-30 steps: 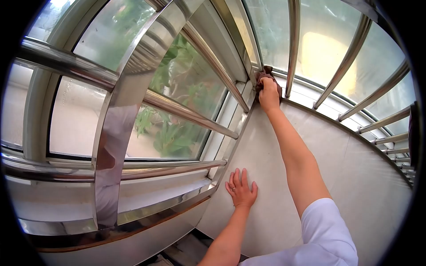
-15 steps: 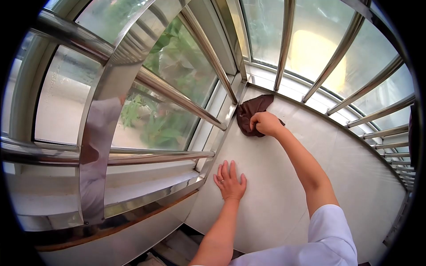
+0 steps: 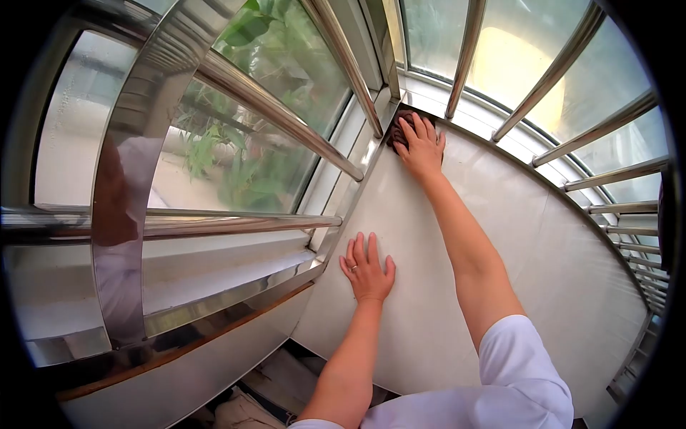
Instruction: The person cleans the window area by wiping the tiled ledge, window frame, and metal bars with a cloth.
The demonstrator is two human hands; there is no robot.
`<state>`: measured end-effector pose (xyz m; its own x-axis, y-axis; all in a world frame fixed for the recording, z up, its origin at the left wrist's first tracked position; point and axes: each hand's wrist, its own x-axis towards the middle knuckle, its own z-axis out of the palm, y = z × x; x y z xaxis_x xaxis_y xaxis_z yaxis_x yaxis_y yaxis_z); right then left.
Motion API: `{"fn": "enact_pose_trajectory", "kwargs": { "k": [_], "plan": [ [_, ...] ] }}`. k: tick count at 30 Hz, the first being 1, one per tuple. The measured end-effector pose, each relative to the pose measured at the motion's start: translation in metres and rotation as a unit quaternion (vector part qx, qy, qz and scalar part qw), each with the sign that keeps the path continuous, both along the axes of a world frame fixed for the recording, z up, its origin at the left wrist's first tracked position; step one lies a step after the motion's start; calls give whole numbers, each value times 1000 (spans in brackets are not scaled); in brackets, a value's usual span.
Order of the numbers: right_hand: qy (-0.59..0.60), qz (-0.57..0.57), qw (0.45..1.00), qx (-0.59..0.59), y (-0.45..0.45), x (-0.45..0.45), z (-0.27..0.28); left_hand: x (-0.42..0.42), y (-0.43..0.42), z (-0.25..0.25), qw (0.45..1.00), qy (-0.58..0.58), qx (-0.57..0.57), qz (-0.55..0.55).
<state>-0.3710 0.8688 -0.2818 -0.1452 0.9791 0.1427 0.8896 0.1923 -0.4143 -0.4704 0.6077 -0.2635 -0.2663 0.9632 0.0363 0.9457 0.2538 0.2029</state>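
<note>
My right hand (image 3: 421,146) presses flat on a dark brown cloth (image 3: 408,122) at the far corner of the pale, smooth surface (image 3: 457,314), its fingers spread over the cloth. Part of the cloth is hidden under the palm. Nearer to me, my left hand (image 3: 368,272) rests on the same surface, fingers apart and nothing in it, with a ring on one finger. It lies beside the metal edging on the left.
Shiny metal rails (image 3: 279,121) and a wide curved metal band (image 3: 121,214) stand on the left before a window with plants behind. More metal bars (image 3: 550,79) rise along the curved far edge. Items lie in a dark gap (image 3: 271,379) below.
My right hand has moved the cloth back into the far corner and spread its fingers over it. My left hand has stayed on the surface. The view has shifted.
</note>
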Motion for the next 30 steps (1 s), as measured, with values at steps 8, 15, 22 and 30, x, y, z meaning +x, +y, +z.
{"fn": "enact_pose_trajectory", "kwargs": {
  "k": [8,15,22,30],
  "plan": [
    [151,324,932,-58,-159,44,29,-2,-2,-8,999,-26,29,25],
    [281,97,953,60,-77,119,45,-2,-2,-6,999,-24,28,19],
    [-7,40,995,91,-61,102,12,-3,-3,-7,997,-44,55,13],
    [45,303,952,25,-246,76,34,-20,-17,-19,940,-223,259,-9]
  ]
}}
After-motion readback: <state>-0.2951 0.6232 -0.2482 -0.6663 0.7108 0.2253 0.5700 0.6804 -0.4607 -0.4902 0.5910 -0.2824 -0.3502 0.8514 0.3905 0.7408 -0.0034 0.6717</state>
